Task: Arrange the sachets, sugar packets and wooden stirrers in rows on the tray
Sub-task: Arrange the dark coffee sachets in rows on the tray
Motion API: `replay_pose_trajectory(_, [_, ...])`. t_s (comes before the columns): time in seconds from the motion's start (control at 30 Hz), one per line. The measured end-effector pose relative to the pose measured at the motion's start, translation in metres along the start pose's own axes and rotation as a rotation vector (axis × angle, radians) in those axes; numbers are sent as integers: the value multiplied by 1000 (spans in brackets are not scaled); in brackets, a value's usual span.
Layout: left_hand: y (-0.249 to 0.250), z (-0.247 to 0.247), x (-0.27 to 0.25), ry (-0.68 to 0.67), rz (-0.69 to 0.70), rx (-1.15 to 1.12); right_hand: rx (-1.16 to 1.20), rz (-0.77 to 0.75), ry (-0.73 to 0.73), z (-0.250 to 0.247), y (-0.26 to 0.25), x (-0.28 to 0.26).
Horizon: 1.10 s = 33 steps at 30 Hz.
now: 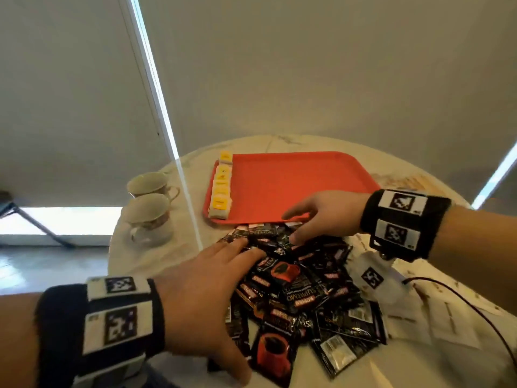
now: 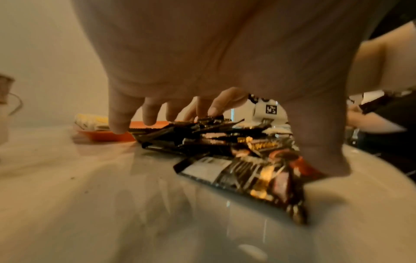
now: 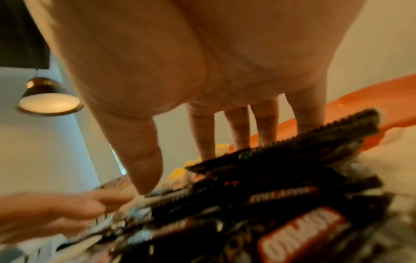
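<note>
A red tray (image 1: 293, 183) lies at the table's far side, with a column of yellow sachets (image 1: 222, 186) along its left edge. In front of it sits a loose pile of black coffee sachets (image 1: 305, 289). My left hand (image 1: 212, 281) rests flat on the pile's left side with its fingers spread and straight. Over the far end of the pile, by the tray's front rim, my right hand (image 1: 302, 222) has its fingers extended and its thumb down on the sachets. The right wrist view shows those fingers (image 3: 238, 131) behind a raised black sachet (image 3: 292, 149), the thumb apart from it.
Two patterned teacups (image 1: 152, 186) (image 1: 151, 219) stand left of the tray. White paper packets (image 1: 447, 320) and a square marker tag (image 1: 372, 277) lie to the right of the pile, and a black cable (image 1: 481, 312) crosses them. The round table's edge (image 1: 112, 264) runs close on the left.
</note>
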<state>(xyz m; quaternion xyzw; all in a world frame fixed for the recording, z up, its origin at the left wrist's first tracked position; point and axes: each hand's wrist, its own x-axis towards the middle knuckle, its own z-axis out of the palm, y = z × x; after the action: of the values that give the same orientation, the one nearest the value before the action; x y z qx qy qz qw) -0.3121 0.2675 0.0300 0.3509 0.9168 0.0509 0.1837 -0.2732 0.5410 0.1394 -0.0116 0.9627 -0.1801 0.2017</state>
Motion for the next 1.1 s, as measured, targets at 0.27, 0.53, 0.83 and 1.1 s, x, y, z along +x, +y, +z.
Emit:
replay_pose_trajectory(0.27, [66,-62,-62,-20,-39,86,-272,-59,16,19,-19,10])
replay_pose_trajectory(0.53, [56,-88,-18,143,-33,-261,-145,-9,110,0,-20,13])
replay_pose_trajectory(0.83, [45,-76,22,126,-130,-33,-145,24,-32,-3,-18,-1])
replay_pose_trajectory(1.1, [26,-73,-21,124,-28,-282,-239,-119,-48,13,-21,-13])
